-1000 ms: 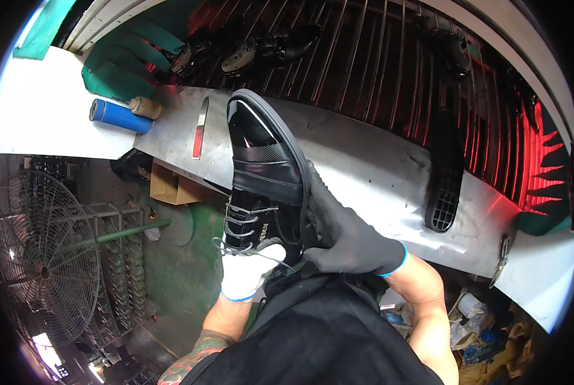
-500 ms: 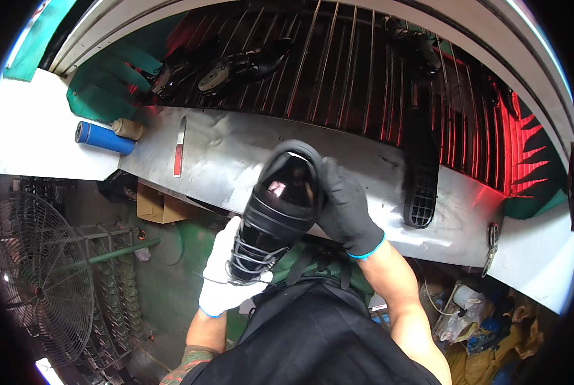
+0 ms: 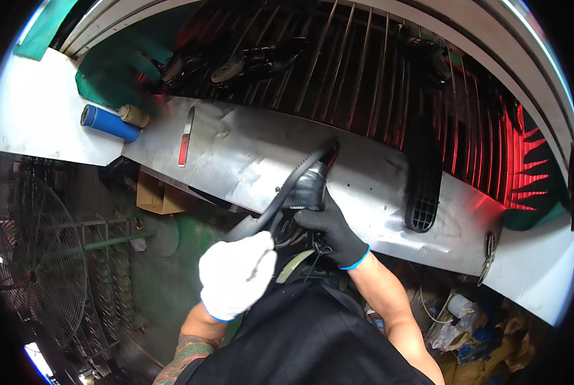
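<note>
A black lace-up shoe (image 3: 307,189) is tilted on its side before me, toe pointing up and away, over the metal ledge. Its dark sole (image 3: 285,189) runs along the left side and appears to stand apart from the upper toward the heel. My left hand (image 3: 239,273), in a white glove, is closed at the sole's heel end; its fingertips are partly hidden. In a black glove, my right hand (image 3: 332,231) grips the upper from the right, near the laces. A pale green piece (image 3: 294,266) shows at the shoe's opening.
On the metal ledge (image 3: 364,173) lie a red-handled knife (image 3: 185,144) and a loose black sole (image 3: 423,205). A blue roll (image 3: 110,123) is at left. Behind, several black shoes (image 3: 258,61) rest on a rod rack (image 3: 344,70) lit red. A large fan (image 3: 33,276) stands lower left.
The shoe has turned from showing its toe top to lying on its side, sole leftward. My right hand moved down toward the laces; my left hand shifted to the sole's heel end.
</note>
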Demonstrator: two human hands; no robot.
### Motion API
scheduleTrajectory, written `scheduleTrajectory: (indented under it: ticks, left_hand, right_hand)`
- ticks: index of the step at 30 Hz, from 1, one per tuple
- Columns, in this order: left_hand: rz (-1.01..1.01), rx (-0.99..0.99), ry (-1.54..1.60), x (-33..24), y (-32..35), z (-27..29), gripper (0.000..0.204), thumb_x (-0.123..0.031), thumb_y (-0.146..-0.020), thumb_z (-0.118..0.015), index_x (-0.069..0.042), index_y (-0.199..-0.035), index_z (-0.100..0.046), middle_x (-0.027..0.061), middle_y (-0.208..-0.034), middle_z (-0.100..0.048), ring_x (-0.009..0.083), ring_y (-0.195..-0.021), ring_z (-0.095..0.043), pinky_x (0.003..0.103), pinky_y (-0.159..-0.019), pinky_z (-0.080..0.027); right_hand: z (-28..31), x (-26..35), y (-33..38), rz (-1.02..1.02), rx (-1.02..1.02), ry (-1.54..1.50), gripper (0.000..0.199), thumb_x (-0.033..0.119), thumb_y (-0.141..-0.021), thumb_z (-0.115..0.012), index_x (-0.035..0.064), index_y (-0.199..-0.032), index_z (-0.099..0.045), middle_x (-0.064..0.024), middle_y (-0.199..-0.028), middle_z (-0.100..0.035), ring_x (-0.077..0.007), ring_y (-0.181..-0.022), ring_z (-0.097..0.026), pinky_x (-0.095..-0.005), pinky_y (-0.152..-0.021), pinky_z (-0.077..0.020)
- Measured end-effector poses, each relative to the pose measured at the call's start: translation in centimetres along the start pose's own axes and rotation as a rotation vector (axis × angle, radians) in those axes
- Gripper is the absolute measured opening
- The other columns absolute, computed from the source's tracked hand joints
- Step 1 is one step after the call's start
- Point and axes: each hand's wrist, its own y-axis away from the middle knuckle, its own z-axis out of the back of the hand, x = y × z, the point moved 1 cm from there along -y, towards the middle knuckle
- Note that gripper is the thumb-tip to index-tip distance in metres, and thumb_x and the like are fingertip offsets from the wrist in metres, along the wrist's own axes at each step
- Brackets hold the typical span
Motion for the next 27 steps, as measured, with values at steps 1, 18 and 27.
scheduleTrajectory:
  ticks: [1, 18, 27]
  left_hand:
    - [0.033, -0.033, 0.041, 0.3, -0.1, 1.0, 0.037, 0.003, -0.077, -0.081, -0.003, -0.113, -0.076, 0.0124, -0.082, -0.073, 0.0253, -0.066, -0.065, 0.035, -0.063, -0.051]
    - [0.33, 0.764, 0.814, 5.6, -3.7, -1.6, 0.084, -0.034, -0.097, -0.074, 0.001, -0.162, -0.034, 0.0092, -0.084, -0.061, 0.0174, -0.075, -0.057, 0.032, -0.072, -0.049]
    - [0.256, 0.28, 0.183, 5.3, -6.3, -4.1, 0.04, -0.017, -0.097, -0.071, 0.001, -0.132, -0.066, 0.013, -0.081, -0.072, 0.026, -0.071, -0.069, 0.036, -0.069, -0.055]
  right_hand:
    - [0.4, -0.3, 0.3, 0.049, -0.046, 0.134, 0.081, 0.01, -0.077, -0.078, 0.0025, -0.151, -0.045, -0.0117, -0.134, -0.066, -0.0257, -0.123, -0.065, -0.04, -0.109, -0.0511]
    - [2.5, -1.5, 2.6, -0.099, 0.245, -0.075, 0.082, 0.01, -0.078, -0.079, 0.004, -0.154, -0.046, -0.0118, -0.138, -0.065, -0.0246, -0.124, -0.065, -0.0397, -0.11, -0.0499]
    - [0.8, 1.8, 0.8, -0.077, -0.074, 0.58, 0.074, 0.022, -0.09, -0.077, -0.0008, -0.153, -0.045, -0.014, -0.135, -0.065, -0.0223, -0.119, -0.066, -0.0367, -0.106, -0.0501]
